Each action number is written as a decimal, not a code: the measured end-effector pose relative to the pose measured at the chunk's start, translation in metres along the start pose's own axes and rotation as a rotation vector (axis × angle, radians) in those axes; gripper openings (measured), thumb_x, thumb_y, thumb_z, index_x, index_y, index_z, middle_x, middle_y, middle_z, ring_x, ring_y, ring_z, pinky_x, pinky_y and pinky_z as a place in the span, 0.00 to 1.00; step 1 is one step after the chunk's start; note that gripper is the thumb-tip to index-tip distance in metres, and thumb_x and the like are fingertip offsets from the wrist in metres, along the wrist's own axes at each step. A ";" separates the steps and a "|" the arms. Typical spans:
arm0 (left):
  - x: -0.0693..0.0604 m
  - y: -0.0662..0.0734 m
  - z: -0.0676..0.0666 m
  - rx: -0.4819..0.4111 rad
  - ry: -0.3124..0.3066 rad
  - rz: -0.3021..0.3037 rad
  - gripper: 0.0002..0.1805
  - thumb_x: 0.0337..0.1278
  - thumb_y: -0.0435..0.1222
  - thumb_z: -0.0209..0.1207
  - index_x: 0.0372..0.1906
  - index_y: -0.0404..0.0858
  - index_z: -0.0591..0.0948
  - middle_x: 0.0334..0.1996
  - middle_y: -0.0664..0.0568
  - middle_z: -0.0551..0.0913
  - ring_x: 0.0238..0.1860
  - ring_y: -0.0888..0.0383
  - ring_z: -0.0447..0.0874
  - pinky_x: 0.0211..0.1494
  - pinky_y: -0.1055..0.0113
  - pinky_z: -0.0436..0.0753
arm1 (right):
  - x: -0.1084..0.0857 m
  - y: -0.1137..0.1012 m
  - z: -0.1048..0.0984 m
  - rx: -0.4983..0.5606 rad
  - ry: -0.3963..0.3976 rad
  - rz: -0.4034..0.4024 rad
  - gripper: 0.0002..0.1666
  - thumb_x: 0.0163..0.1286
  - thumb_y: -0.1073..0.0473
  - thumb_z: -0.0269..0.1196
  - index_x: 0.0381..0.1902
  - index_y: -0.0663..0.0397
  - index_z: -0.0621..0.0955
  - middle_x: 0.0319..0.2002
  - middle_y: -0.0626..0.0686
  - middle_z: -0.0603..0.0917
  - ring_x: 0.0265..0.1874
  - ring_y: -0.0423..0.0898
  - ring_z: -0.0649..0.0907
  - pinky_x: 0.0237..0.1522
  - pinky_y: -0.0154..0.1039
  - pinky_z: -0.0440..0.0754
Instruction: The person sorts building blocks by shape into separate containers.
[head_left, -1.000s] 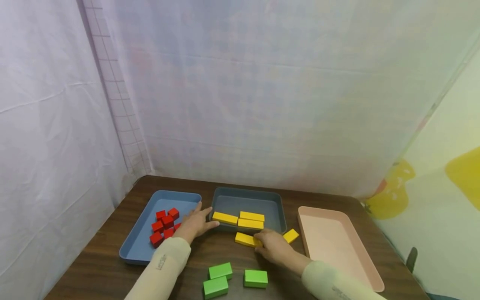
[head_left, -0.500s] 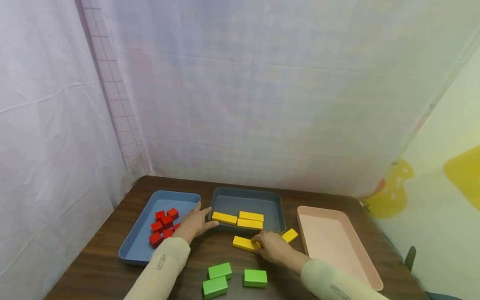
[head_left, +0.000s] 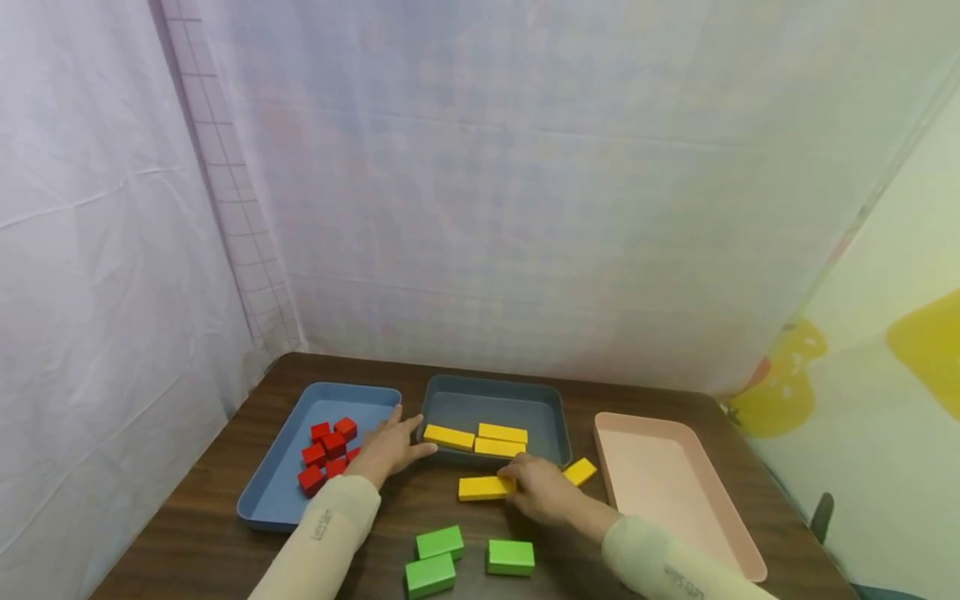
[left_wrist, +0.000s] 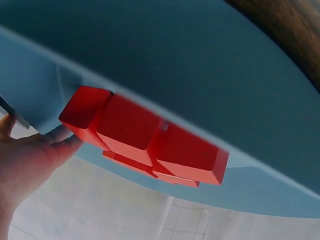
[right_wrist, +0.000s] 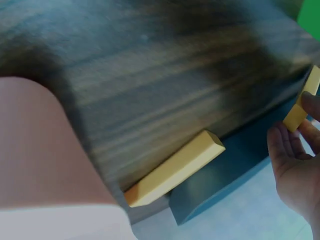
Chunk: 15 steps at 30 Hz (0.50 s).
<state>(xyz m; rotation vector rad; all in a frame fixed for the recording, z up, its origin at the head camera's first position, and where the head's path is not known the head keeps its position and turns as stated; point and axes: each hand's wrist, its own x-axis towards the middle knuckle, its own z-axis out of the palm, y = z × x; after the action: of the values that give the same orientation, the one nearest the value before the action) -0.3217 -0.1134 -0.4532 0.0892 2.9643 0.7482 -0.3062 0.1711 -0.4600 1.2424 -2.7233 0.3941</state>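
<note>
Yellow block (head_left: 480,489) — likely light, stiff; best held at end. Right hand (head_left: 543,490) pinches it — left hand (head_left: 386,448), fingers spread.

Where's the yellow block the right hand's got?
In the head view, the yellow block is low in the middle, pinched by the right hand, between the dark gray tray and the green blocks.

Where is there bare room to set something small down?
Room: inside the pink rectangular tray, and behind the long yellow blocks in the grey rectangular tray. Crowded: around the right hand and among the red cubes in the blue rectangular tray.
</note>
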 end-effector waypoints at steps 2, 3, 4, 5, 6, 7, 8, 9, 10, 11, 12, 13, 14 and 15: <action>0.000 0.000 0.000 -0.001 0.000 0.004 0.39 0.65 0.56 0.59 0.75 0.43 0.66 0.77 0.35 0.49 0.72 0.30 0.54 0.71 0.33 0.53 | 0.003 -0.001 -0.005 0.016 0.014 0.010 0.15 0.62 0.64 0.69 0.47 0.62 0.85 0.40 0.53 0.84 0.37 0.46 0.82 0.38 0.40 0.82; 0.000 -0.001 0.000 -0.003 -0.001 0.002 0.39 0.65 0.56 0.59 0.75 0.43 0.66 0.77 0.35 0.48 0.72 0.30 0.53 0.71 0.34 0.52 | 0.004 -0.002 -0.007 0.019 0.022 0.014 0.16 0.62 0.64 0.69 0.48 0.62 0.85 0.40 0.53 0.83 0.37 0.46 0.82 0.38 0.41 0.82; 0.000 -0.001 0.000 -0.003 -0.002 0.002 0.39 0.65 0.55 0.59 0.75 0.43 0.66 0.77 0.35 0.48 0.72 0.30 0.53 0.71 0.34 0.52 | 0.005 -0.002 -0.009 0.017 0.031 0.020 0.16 0.63 0.64 0.69 0.48 0.62 0.85 0.41 0.53 0.83 0.37 0.47 0.82 0.39 0.42 0.83; 0.000 -0.001 0.000 0.002 -0.002 0.002 0.38 0.65 0.55 0.59 0.75 0.43 0.66 0.77 0.35 0.49 0.72 0.30 0.54 0.71 0.34 0.52 | 0.006 -0.002 -0.011 0.016 0.039 0.026 0.16 0.63 0.64 0.69 0.49 0.62 0.85 0.42 0.54 0.83 0.38 0.47 0.82 0.40 0.43 0.83; 0.000 -0.001 0.000 0.004 -0.002 0.001 0.38 0.65 0.55 0.59 0.75 0.43 0.66 0.77 0.35 0.49 0.72 0.30 0.54 0.71 0.34 0.53 | 0.008 -0.001 -0.013 0.015 0.048 0.036 0.17 0.63 0.63 0.69 0.50 0.62 0.84 0.42 0.54 0.83 0.38 0.48 0.82 0.40 0.43 0.83; 0.000 -0.001 -0.001 0.003 -0.002 0.000 0.38 0.65 0.55 0.60 0.75 0.43 0.66 0.77 0.35 0.49 0.72 0.30 0.54 0.71 0.34 0.53 | 0.009 0.000 -0.014 0.010 0.061 0.047 0.17 0.64 0.63 0.69 0.50 0.61 0.84 0.42 0.54 0.83 0.39 0.48 0.82 0.40 0.44 0.83; -0.001 -0.001 -0.001 0.002 -0.001 0.000 0.38 0.65 0.55 0.60 0.75 0.43 0.67 0.77 0.34 0.49 0.72 0.30 0.54 0.71 0.34 0.53 | 0.011 0.002 -0.016 0.004 0.074 0.062 0.17 0.64 0.63 0.69 0.51 0.61 0.84 0.42 0.54 0.83 0.39 0.48 0.82 0.41 0.44 0.83; -0.001 0.000 -0.001 0.000 0.000 -0.001 0.38 0.65 0.55 0.60 0.75 0.43 0.66 0.77 0.35 0.49 0.72 0.30 0.54 0.71 0.34 0.53 | 0.013 0.004 -0.017 0.000 0.088 0.079 0.18 0.64 0.62 0.70 0.51 0.61 0.84 0.42 0.53 0.83 0.38 0.48 0.82 0.40 0.44 0.83; -0.001 0.000 -0.001 -0.003 0.001 -0.001 0.38 0.65 0.55 0.60 0.75 0.43 0.67 0.77 0.35 0.49 0.72 0.30 0.54 0.71 0.34 0.53 | 0.015 0.006 -0.018 0.001 0.101 0.099 0.18 0.64 0.62 0.70 0.51 0.61 0.84 0.43 0.54 0.83 0.38 0.48 0.82 0.39 0.44 0.83; -0.001 0.000 -0.001 -0.005 0.003 0.000 0.38 0.65 0.55 0.60 0.75 0.43 0.67 0.77 0.34 0.49 0.72 0.30 0.54 0.71 0.34 0.53 | 0.018 0.009 -0.019 0.001 0.115 0.121 0.18 0.63 0.62 0.70 0.51 0.61 0.84 0.43 0.54 0.83 0.37 0.47 0.82 0.39 0.44 0.83; 0.000 0.000 -0.001 -0.011 0.004 0.000 0.38 0.64 0.55 0.60 0.74 0.43 0.67 0.77 0.35 0.49 0.72 0.30 0.54 0.71 0.34 0.53 | 0.020 0.012 -0.020 0.001 0.126 0.144 0.18 0.63 0.62 0.70 0.51 0.62 0.84 0.42 0.54 0.83 0.37 0.47 0.82 0.38 0.44 0.82; 0.000 -0.001 0.000 -0.011 0.006 0.001 0.38 0.64 0.55 0.60 0.74 0.43 0.67 0.77 0.34 0.49 0.72 0.30 0.55 0.70 0.34 0.53 | 0.023 0.015 -0.021 0.000 0.133 0.170 0.19 0.63 0.62 0.71 0.51 0.62 0.85 0.42 0.54 0.83 0.37 0.48 0.82 0.39 0.44 0.82; 0.001 -0.001 0.000 -0.011 0.006 0.002 0.38 0.64 0.56 0.60 0.74 0.43 0.67 0.77 0.35 0.49 0.72 0.29 0.55 0.70 0.34 0.53 | 0.026 0.018 -0.022 -0.004 0.135 0.196 0.19 0.63 0.62 0.71 0.51 0.62 0.85 0.42 0.55 0.83 0.37 0.48 0.82 0.39 0.45 0.82; 0.002 -0.001 0.001 -0.009 0.006 0.003 0.39 0.64 0.56 0.60 0.74 0.44 0.67 0.77 0.35 0.49 0.72 0.30 0.55 0.70 0.34 0.53 | 0.029 0.021 -0.022 -0.011 0.136 0.221 0.18 0.63 0.62 0.70 0.51 0.62 0.85 0.42 0.55 0.84 0.38 0.49 0.82 0.40 0.46 0.82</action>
<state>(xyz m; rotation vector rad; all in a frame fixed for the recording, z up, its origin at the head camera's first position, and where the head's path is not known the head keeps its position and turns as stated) -0.3233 -0.1141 -0.4548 0.0909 2.9670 0.7636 -0.3404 0.1695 -0.4364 0.8789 -2.7476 0.4666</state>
